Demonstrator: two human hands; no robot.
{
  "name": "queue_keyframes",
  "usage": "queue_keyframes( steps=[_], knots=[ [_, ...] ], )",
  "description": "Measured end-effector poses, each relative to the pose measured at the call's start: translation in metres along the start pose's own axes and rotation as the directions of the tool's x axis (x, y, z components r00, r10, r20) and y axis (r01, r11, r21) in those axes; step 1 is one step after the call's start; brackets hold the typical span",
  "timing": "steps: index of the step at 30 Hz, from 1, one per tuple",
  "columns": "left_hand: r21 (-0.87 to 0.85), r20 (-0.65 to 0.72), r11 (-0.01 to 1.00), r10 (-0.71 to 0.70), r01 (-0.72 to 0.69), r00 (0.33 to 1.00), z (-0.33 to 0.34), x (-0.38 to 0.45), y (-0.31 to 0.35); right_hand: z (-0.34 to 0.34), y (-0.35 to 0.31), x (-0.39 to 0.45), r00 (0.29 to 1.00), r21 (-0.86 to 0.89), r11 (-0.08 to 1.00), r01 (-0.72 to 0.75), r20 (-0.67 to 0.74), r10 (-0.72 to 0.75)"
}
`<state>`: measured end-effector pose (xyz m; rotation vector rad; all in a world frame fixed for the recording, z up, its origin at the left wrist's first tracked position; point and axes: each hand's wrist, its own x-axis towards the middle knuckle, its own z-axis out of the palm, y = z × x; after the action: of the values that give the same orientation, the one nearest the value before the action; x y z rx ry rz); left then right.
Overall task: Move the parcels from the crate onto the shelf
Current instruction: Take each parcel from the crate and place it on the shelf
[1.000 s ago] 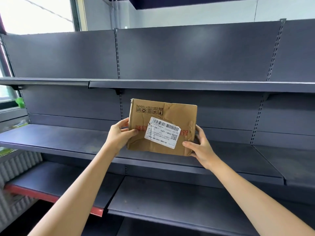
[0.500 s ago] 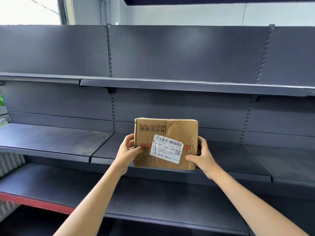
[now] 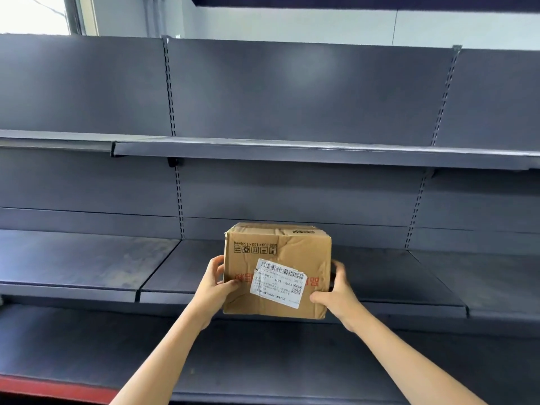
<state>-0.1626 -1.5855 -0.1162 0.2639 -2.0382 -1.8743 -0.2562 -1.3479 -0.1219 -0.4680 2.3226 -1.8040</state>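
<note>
We cannot tell whether the parcel (image 3: 277, 270) already rests on the middle shelf (image 3: 394, 276) or hangs just over its front edge, since its lower edge covers that lip. The crate is out of view. Our left hand (image 3: 214, 287) grips the box's left side, thumb on the front face, the other fingers hidden behind the cardboard. Our right hand (image 3: 336, 290) holds the right side, its fingers curled round the corner and blurred, so their tips are hard to make out. The white label (image 3: 279, 283) is too small to read.

Compared with a second ago, the parcel sits lower and further in toward the shelf, and we now see its top face, which was hidden before.
</note>
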Motion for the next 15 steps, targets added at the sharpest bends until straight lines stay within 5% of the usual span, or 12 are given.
queue_keyframes(
  steps=[9,15],
  knots=[
    [-0.021,0.07,1.0,-0.007,0.009,0.998,0.022,0.051,-0.017,-0.01,0.015,0.039,0.995,-0.049,0.998,-0.046,-0.088,0.042],
    [0.129,0.024,0.991,0.015,-0.017,1.0,0.043,0.085,-0.04,-0.019,0.032,0.08,0.991,-0.059,0.993,-0.104,-0.086,0.099]
  ],
)
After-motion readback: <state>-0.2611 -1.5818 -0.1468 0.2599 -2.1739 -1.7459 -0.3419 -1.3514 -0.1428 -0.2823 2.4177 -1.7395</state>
